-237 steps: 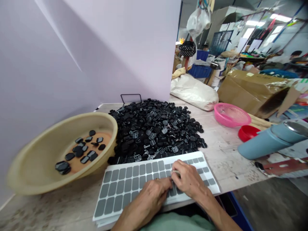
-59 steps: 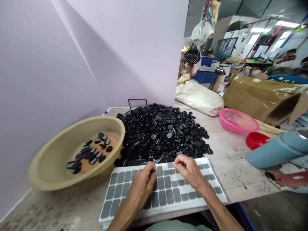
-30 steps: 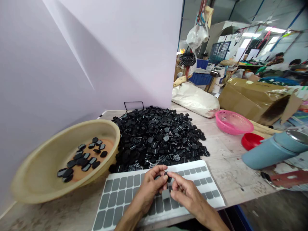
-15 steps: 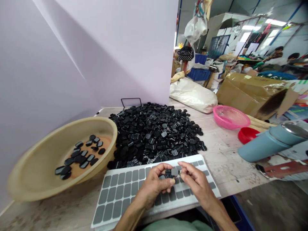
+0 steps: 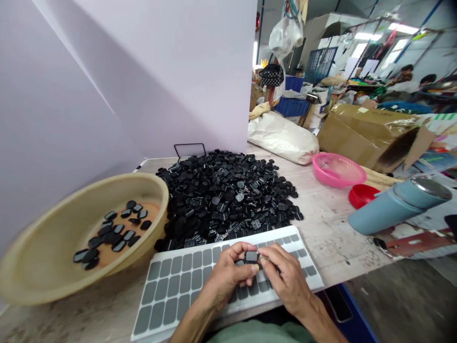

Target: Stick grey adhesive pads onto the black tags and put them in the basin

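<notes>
Over one sheet: my left hand grips two black pieces; right hand narrowed, fingertips at one grey patch, now atop a piece, was beside.

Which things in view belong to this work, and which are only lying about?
Seem to belong:
small black piece with grey face, between left hand and right hand
white sheet with grey rounded patches
heap of black pieces
oval beige basin holding similar pieces

Seem just lying about:
pink plastic mesh basket
red round bowl
blue-grey cylindrical bottle
</notes>
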`<state>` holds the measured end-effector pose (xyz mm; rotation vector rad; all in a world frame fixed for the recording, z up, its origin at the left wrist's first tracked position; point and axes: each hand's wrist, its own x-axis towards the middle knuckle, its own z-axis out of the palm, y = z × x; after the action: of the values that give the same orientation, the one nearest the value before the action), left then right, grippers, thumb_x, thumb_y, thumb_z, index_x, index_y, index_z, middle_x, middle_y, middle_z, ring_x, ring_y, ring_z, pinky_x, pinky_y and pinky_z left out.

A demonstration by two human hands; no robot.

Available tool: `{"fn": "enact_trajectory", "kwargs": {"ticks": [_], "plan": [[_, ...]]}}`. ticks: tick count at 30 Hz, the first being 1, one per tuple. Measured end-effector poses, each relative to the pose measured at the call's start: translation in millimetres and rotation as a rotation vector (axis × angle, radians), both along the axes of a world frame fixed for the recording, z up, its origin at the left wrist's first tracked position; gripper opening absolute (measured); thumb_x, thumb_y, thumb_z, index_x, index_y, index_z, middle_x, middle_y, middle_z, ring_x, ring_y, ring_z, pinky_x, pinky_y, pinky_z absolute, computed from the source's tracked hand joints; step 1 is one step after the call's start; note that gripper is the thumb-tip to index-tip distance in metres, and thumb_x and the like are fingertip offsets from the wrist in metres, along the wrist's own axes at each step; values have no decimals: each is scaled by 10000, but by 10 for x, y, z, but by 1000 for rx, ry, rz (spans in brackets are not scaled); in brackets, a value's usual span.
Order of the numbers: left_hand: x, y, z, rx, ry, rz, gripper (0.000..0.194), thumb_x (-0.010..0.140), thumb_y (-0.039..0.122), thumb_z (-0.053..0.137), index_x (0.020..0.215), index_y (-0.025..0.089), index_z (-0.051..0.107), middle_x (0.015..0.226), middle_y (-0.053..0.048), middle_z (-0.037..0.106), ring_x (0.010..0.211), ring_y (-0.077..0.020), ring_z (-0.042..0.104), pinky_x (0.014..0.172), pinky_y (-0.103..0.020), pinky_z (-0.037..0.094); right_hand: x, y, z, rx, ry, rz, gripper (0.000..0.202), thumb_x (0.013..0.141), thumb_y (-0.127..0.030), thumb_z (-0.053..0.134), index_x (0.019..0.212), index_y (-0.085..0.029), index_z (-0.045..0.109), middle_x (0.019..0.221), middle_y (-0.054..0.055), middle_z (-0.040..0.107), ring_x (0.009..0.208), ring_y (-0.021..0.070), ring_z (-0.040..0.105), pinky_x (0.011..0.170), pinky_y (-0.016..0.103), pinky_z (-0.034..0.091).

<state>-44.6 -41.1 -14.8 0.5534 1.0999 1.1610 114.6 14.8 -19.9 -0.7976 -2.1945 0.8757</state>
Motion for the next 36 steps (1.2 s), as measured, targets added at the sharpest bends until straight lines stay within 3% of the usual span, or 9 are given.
{"fn": "enact_trajectory", "kwargs": {"ticks": [17,21,25,28,32,34,36], "plan": [[4,18,-23,16,31,-1,389,648,204,758,984,151,568,681,49,540,452,-39,493,424,-153,281,1,-8,6,13,-86,8,222,923,-152,380,1011,-205,577,874,47,574,787,174,550,691,309,444],[20,13,-23,26,78,10,385,664,268,756,978,149,568,640,47,537,437,-39,462,422,-156,265,-8,-21,0,39,-94,10,217,914,-136,376,981,-193,574,860,49,571,778,173,546,682,301,438],[41,32,-71,56,185,-10,282,802,389,610,912,132,575,442,56,460,380,-47,343,409,-170,194,-52,-35,-14,59,-140,14,222,918,-141,368,928,-193,584,830,45,563,759,171,541,676,296,426],[-12,50,-51,110,341,30,256,811,390,592,827,134,589,471,53,442,412,-58,362,428,-180,229,-32,6,-30,90,-207,-3,220,917,-150,377,914,-199,591,825,38,563,756,172,543,680,296,416],[-223,-2,66,125,574,147,262,837,410,558,849,152,598,539,44,465,471,-73,365,465,-193,267,145,104,-4,53,-308,-158,215,908,-140,388,982,-215,575,905,29,598,822,176,566,710,295,409],[-306,-82,109,130,655,85,256,848,412,543,869,164,604,567,43,465,502,-83,368,485,-198,279,237,105,35,3,-400,-161,194,905,-140,392,958,-220,560,899,14,599,805,167,569,699,289,403],[-316,-188,127,162,689,-101,234,863,389,521,875,175,613,630,29,501,563,-99,410,531,-205,316,276,52,68,3,-505,-94,170,895,-133,394,896,-219,541,848,1,577,750,157,555,668,285,386]]}}
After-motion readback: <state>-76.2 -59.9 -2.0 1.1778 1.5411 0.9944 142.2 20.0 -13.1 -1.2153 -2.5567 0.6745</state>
